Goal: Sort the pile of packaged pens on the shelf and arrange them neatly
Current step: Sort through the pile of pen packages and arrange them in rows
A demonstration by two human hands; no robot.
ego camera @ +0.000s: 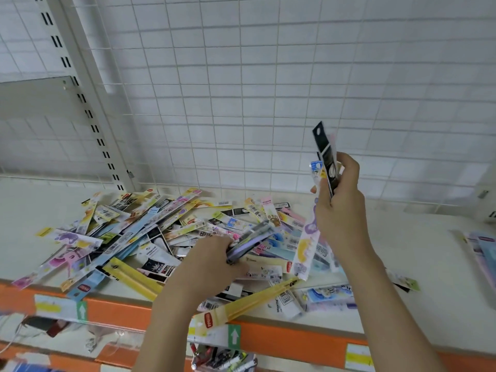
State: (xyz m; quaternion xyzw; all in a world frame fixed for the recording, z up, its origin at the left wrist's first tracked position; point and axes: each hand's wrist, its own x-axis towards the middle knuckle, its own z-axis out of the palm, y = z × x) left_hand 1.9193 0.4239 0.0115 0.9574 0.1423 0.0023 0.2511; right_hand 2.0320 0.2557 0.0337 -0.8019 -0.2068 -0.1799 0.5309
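A person sorted a pile of packaged pens (150, 237) spread across the white shelf (402, 264) at the centre and left of the frame, the packs crossing one another at every angle. The left hand (212, 257), low at centre frame, lay directly on the heap with its fingers curled around a dark-and-lilac pen pack (248, 241) whose long axis ran diagonally from lower left to upper right. The right hand (339, 202), raised above the heap at right of centre, gripped a small bundle of packs (322, 167) held roughly upright, a black pack topmost and a pale purple-printed one hanging below the fist. A short stack of packs (480, 251) lay at the far right edge of the frame, well apart from the pile. The left hand was plainly the nearer to the loose packs, and the pack it gripped looked set to need turning upright to match the bundle on its right.
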